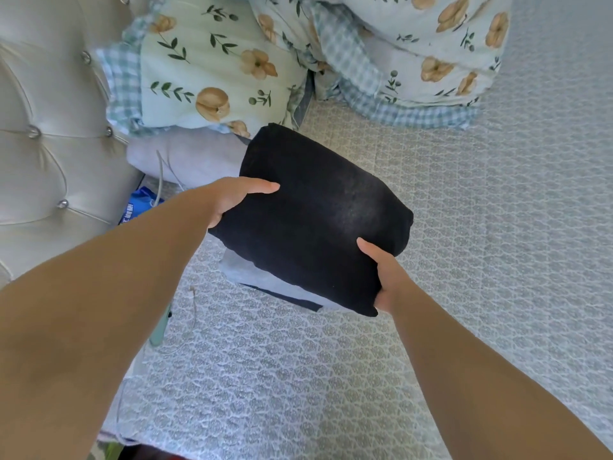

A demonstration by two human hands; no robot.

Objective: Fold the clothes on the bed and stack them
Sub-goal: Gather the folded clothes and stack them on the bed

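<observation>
A folded black garment (308, 220) is held over the bed (464, 227), above a small stack whose light blue folded piece (245, 273) and a dark edge show beneath it. My left hand (232, 197) grips the garment's left edge, thumb on top and fingers hidden under the cloth. My right hand (384, 273) grips its near right corner the same way, thumb lying on the black fabric. Whether the garment touches the stack below cannot be told.
Floral pillows (212, 71) and a bunched floral duvet (414, 51) lie at the head of the bed. A tufted cream headboard (49, 127) stands on the left. A blue packet (139, 204), a cable and a pale lilac cloth (185, 161) sit by the headboard.
</observation>
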